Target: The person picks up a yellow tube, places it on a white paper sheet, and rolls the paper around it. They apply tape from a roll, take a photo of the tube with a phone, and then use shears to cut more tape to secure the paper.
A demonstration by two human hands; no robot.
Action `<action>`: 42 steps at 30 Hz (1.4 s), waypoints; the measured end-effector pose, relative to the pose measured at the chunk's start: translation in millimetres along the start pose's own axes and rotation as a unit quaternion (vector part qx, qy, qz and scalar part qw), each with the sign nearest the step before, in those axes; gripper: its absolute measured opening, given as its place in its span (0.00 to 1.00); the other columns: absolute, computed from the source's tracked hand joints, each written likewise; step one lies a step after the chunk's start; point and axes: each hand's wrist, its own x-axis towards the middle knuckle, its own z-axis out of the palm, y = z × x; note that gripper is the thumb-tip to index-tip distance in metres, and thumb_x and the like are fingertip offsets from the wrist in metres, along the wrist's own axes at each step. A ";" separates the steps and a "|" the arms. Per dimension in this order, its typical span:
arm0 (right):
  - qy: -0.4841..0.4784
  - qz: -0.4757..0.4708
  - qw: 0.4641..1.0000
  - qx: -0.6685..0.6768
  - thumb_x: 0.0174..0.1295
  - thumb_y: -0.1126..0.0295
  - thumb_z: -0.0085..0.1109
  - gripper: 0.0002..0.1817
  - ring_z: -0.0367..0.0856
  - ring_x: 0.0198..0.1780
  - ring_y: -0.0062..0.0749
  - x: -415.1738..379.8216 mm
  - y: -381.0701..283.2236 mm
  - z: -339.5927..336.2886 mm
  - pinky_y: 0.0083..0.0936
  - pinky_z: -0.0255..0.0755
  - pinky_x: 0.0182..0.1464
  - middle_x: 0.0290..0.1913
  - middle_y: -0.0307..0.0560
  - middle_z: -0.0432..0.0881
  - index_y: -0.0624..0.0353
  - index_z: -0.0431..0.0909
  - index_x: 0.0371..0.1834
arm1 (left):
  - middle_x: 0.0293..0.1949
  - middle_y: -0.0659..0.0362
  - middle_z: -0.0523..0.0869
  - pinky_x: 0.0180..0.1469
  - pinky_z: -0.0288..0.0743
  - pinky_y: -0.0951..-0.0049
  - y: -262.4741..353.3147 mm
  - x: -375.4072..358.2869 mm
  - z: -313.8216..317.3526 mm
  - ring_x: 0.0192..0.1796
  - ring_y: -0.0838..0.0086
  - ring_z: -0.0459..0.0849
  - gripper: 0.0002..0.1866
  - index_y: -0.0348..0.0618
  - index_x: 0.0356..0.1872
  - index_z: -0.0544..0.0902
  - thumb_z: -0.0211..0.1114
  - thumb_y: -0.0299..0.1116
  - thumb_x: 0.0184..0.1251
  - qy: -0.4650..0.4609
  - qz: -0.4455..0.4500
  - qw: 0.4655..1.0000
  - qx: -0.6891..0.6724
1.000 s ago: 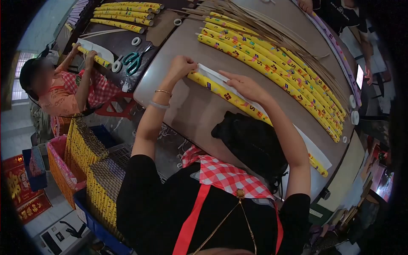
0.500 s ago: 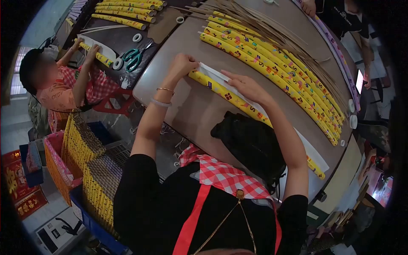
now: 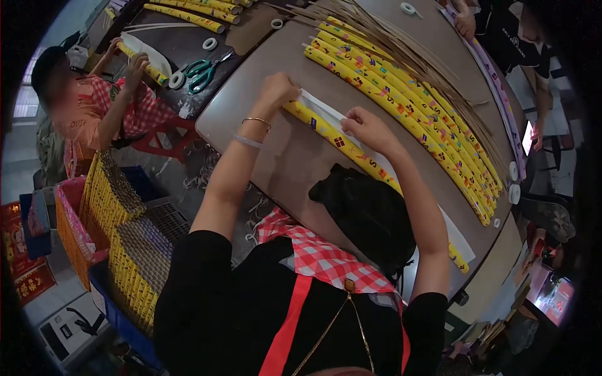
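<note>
A long strip of yellow patterned paper with a white underside lies diagonally across the brown table, partly rolled. My left hand is closed at its upper-left end, fingers pressed together. Farther along the white edge, my right hand has its fingers curled and pinched; what they hold, if anything, is too small to make out. My right forearm crosses above the strip and hides part of it. Just beyond my hands lies a row of several yellow patterned tubes.
Thin brown sticks lie behind the tubes. White tape rolls sit at the right edge. A black bag is near my body. At the left, a co-worker handles another tube beside green scissors. Another person stands at the upper right.
My right hand has gone from extended fingers to curled ones near the same place on the strip. My left hand stays at the strip's end. The whole view has shifted slightly.
</note>
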 end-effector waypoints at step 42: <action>0.000 0.248 0.905 -0.346 0.50 0.63 0.45 0.20 0.75 0.52 0.40 17.2 -69.0 12.2 0.45 0.53 0.53 0.51 0.45 0.77 0.52 0.78 0.46 | 0.45 0.52 0.81 0.48 0.72 0.58 3.2 47.3 11.2 0.50 0.57 0.79 0.20 0.41 0.40 0.81 0.66 0.31 0.39 -0.088 -0.109 0.982 0.124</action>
